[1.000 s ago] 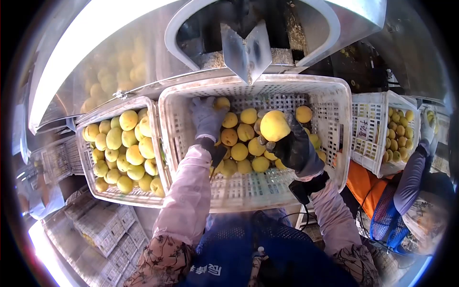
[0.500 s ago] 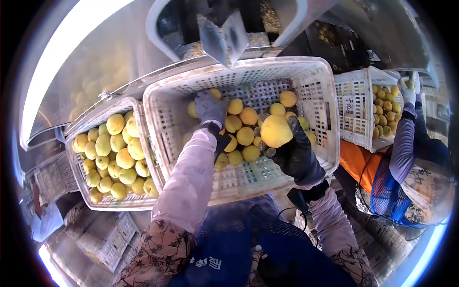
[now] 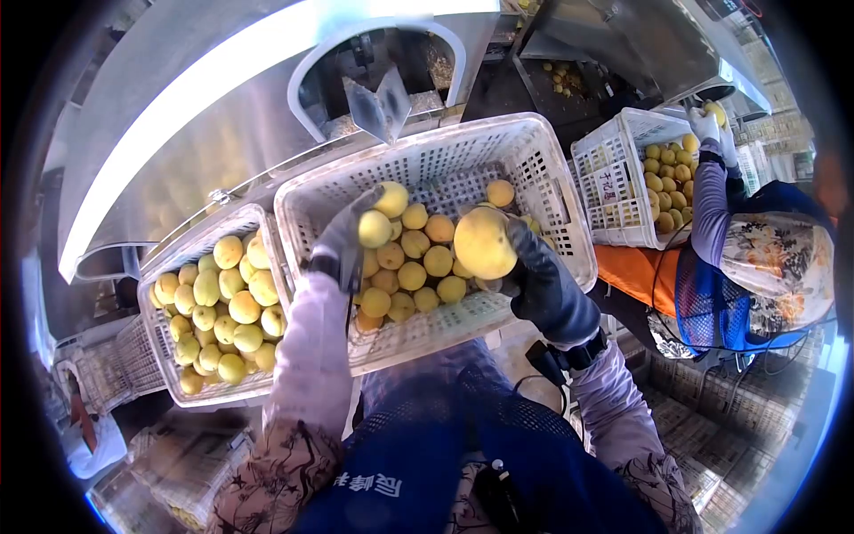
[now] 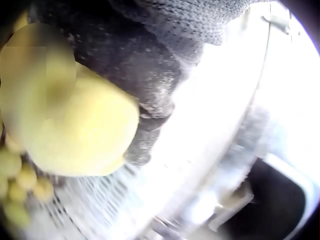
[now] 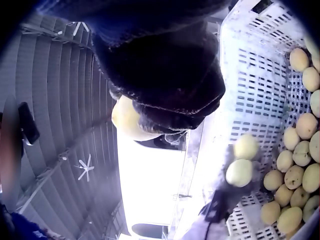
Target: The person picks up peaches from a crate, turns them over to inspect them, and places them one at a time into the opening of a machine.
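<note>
Our left hand (image 3: 341, 236) grips two fruits (image 3: 374, 229), our right hand (image 3: 550, 283) one big fruit (image 3: 483, 242).
Likely we hold them so none drop; the crate edges (image 3: 556, 182) stop loose fruits (image 3: 411, 275) rolling out.

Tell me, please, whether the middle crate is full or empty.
Neither: the middle crate is partly filled; yellow fruit lies inside, with bare mesh floor showing.

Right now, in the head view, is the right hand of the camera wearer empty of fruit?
No, the wearer's right hand grips a yellow fruit above the middle crate.
</note>
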Demonstrator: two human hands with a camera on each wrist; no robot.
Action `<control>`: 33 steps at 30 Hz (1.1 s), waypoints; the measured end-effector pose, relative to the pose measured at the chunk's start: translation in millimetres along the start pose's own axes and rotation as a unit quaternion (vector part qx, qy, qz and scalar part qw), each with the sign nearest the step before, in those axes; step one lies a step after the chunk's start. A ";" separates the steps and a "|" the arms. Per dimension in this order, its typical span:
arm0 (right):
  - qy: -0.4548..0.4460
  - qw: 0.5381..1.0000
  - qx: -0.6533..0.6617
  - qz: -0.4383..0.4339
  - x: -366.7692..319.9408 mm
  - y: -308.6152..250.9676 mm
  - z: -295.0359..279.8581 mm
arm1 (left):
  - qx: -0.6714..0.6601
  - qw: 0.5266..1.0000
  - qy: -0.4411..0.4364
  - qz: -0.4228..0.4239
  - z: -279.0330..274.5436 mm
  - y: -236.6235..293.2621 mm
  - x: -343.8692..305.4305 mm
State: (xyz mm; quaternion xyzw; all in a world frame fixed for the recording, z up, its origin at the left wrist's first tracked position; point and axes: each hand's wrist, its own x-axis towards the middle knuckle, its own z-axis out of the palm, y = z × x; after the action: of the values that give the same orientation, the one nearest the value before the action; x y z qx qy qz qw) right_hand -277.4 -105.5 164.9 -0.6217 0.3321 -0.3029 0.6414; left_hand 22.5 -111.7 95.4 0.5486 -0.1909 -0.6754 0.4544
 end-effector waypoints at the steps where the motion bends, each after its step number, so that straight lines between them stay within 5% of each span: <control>1: 0.013 0.998 -0.059 -0.013 -2.2 -2.9 1.4 | 0.029 0.996 -0.065 0.055 -11.0 -13.8 0.8; 2: 0.026 0.992 -0.118 -0.025 -3.9 -4.2 2.1 | 0.058 0.984 -0.130 0.110 -10.4 -11.8 -7.8; 4: 0.037 0.995 -0.093 0.019 2.9 15.6 0.4 | -0.210 0.961 -0.175 0.032 15.6 -8.1 -48.0; 5: -0.008 0.988 -0.149 0.027 11.3 22.7 2.0 | -0.201 0.954 -0.206 0.088 25.7 -3.3 -61.6; 7: -0.054 0.977 -0.205 0.024 18.4 19.8 13.7 | -0.197 0.951 -0.229 0.072 32.2 6.7 -81.6; 10: 0.009 1.000 -0.021 -0.009 24.4 5.5 38.0 | -0.206 0.958 -0.188 0.067 27.2 15.1 -100.4; 11: -0.042 0.981 -0.149 -0.121 20.6 -13.9 40.3 | -0.001 0.961 -0.126 0.245 29.8 20.5 -110.4; 12: -0.046 0.979 -0.150 -0.130 20.2 -11.9 42.0 | 0.204 0.891 -0.051 0.403 30.7 24.0 -119.0; 13: -0.022 0.987 -0.103 -0.118 22.9 -8.7 45.8 | 0.233 0.880 -0.015 0.413 25.4 22.5 -123.6; 14: 0.000 0.993 -0.055 -0.104 25.6 -6.5 48.7 | 0.235 0.878 -0.008 0.418 17.2 23.7 -122.5; 15: 0.000 0.989 -0.085 -0.119 28.5 -5.0 49.6 | 0.011 0.949 -0.056 0.310 8.1 25.2 -119.8; 16: -0.007 0.989 -0.083 -0.124 32.2 -7.2 50.0 | -0.215 0.954 -0.103 0.183 3.2 29.2 -120.6; 17: -0.015 0.996 -0.055 -0.068 36.2 -8.8 48.5 | 0.005 0.924 -0.052 0.378 0.7 27.8 -126.0; 19: -0.031 0.999 -0.027 -0.018 49.0 -17.6 48.6 | -0.084 0.947 -0.047 0.306 -6.6 36.3 -129.0; 20: -0.046 0.989 -0.077 -0.117 58.3 -29.5 48.6 | -0.175 0.958 -0.048 0.222 -9.7 42.7 -130.8; 22: -0.069 0.933 -0.173 -0.309 77.1 -49.0 46.0 | -0.184 0.957 -0.070 0.212 -12.5 55.3 -142.7; 23: -0.005 0.978 0.006 -0.206 96.4 -55.1 62.2 | -0.194 0.956 -0.097 0.197 -12.2 62.6 -149.3; 24: -0.017 0.953 0.301 0.039 113.5 -71.1 59.4 | -0.205 0.954 -0.124 0.182 -13.9 67.1 -153.2; 25: 0.020 0.971 0.238 -0.007 133.5 -68.9 63.6 | -0.224 0.941 -0.195 0.165 -22.6 66.3 -152.1; 27: 0.082 0.993 0.040 -0.080 181.0 -39.4 58.5 | -0.248 0.949 -0.115 0.157 -22.4 63.7 -162.6; 28: 0.081 0.992 0.041 -0.084 195.6 -26.3 58.4 | -0.265 0.951 -0.065 0.148 -23.6 60.4 -167.5; 29: 0.154 0.968 -0.169 -0.103 207.2 -18.1 62.5 | -0.248 0.956 -0.053 0.147 -32.4 49.2 -167.6; 30: 0.221 0.895 -0.370 -0.113 217.4 -8.7 66.2 | -0.232 0.961 -0.040 0.144 -42.6 37.0 -168.4; 33: 0.251 0.896 -0.354 -0.096 226.0 -4.4 78.3 | -0.258 0.960 -0.039 0.098 -53.2 19.4 -180.2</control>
State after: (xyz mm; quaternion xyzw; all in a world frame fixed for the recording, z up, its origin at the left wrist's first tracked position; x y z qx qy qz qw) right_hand -79.7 -240.1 158.6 -0.7399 0.5064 -0.3710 0.2418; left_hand 76.4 39.5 195.0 0.3646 -0.0801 -0.6745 0.6370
